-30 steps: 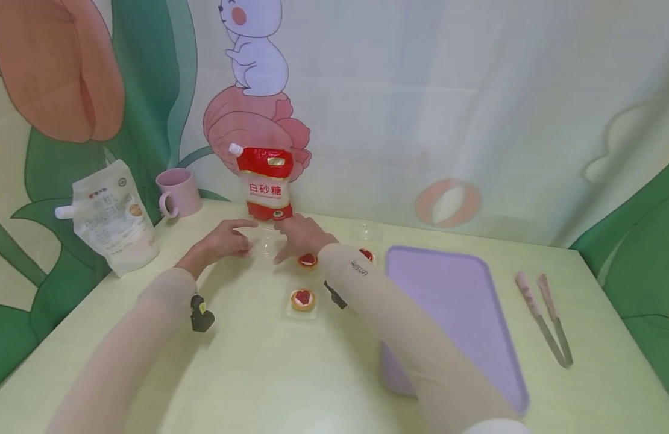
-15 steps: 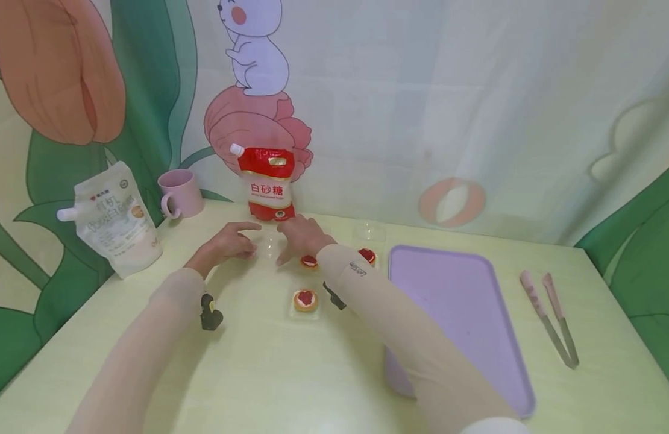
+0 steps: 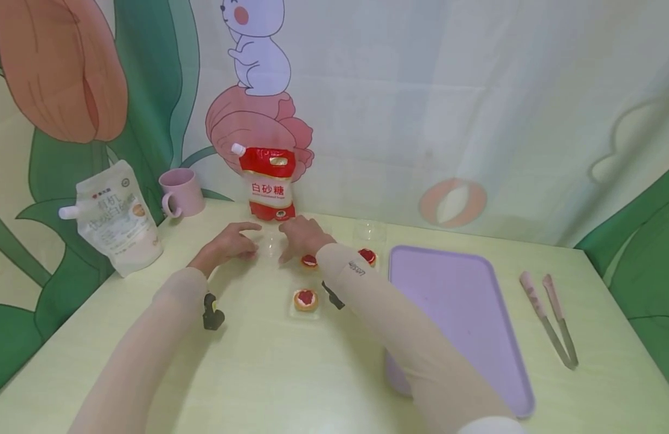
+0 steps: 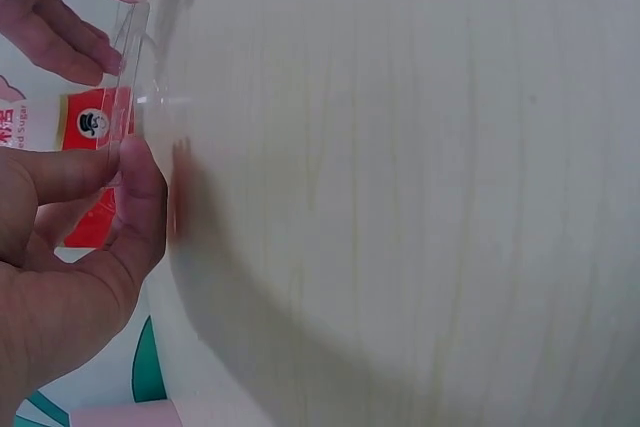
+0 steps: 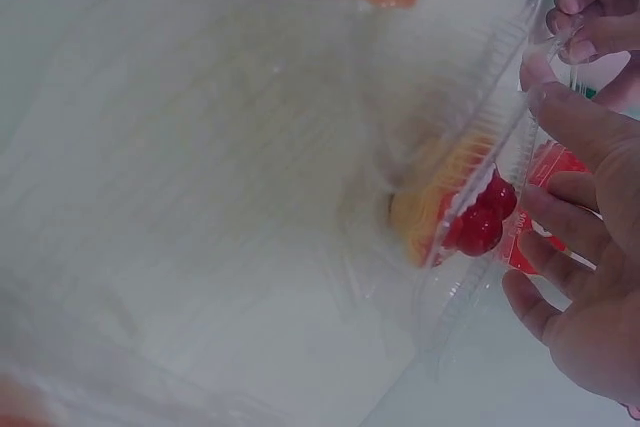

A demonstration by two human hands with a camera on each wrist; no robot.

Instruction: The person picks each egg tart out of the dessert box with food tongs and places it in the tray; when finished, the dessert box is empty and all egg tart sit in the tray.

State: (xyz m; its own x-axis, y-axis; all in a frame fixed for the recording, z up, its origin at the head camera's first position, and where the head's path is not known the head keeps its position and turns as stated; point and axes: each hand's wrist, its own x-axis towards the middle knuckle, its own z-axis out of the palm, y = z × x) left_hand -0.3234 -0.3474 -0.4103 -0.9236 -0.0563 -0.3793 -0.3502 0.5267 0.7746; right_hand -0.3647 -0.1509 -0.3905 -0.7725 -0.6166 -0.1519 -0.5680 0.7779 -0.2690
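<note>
A small clear plastic box [image 3: 271, 242] stands between the hands at the back of the table. My left hand [image 3: 231, 243] pinches its near rim between thumb and forefinger, as the left wrist view shows. On the box's other side, my right hand [image 3: 304, 236] holds the edge with thumb and fingertips, its other fingers loosely spread. Close to the right hand lies a berry-topped tart [image 5: 475, 222] in a clear box, partly hidden by the arm in the head view. Another tart [image 3: 305, 299] sits in a clear box nearer the front.
Behind the hands stands a red sugar pouch [image 3: 266, 184]. A pink mug [image 3: 181, 193] and white pouch [image 3: 117, 217] are at the left. Right of the tarts are a lilac tray [image 3: 448, 289] and tongs [image 3: 551, 319]. A third tart [image 3: 367, 257] sits beside the right sleeve.
My left forearm has shifted slightly to the right, partly along with a small sideways shift of the whole view. Both hands stay at the clear box.
</note>
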